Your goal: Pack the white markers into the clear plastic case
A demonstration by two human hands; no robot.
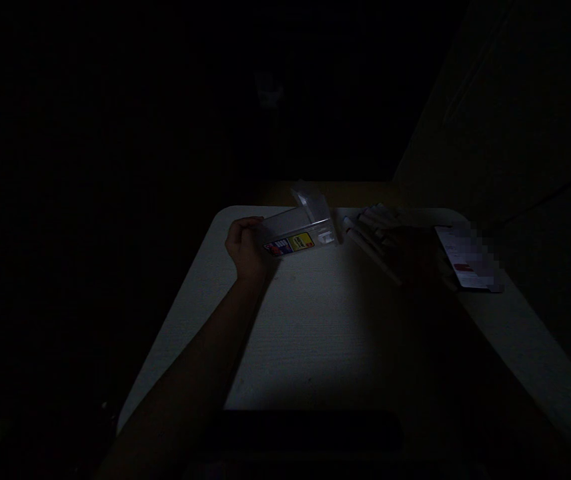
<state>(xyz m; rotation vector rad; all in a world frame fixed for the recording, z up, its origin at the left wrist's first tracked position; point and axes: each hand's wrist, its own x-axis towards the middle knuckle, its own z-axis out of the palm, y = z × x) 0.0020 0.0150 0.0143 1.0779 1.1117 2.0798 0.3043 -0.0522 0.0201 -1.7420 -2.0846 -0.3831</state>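
Note:
The light is very dim. My left hand (pixel 247 248) is closed around the near end of a clear plastic case (pixel 288 230), which lies tilted above the far part of the table. A yellow, blue and red label (pixel 289 244) shows on its side, and its flap (pixel 312 203) stands open at the far end. My right hand (pixel 413 253) lies in deep shadow at several pale, slim pens or markers (pixel 369 241). Its fingers cannot be made out, nor whether it grips any of them.
Beyond my right hand, a bright flat screen or card (pixel 460 260), partly blurred out, lies on the white table (pixel 295 333). A wall (pixel 530 147) rises at the right, with a dark cable (pixel 555 197) across it. Around the table everything is nearly black.

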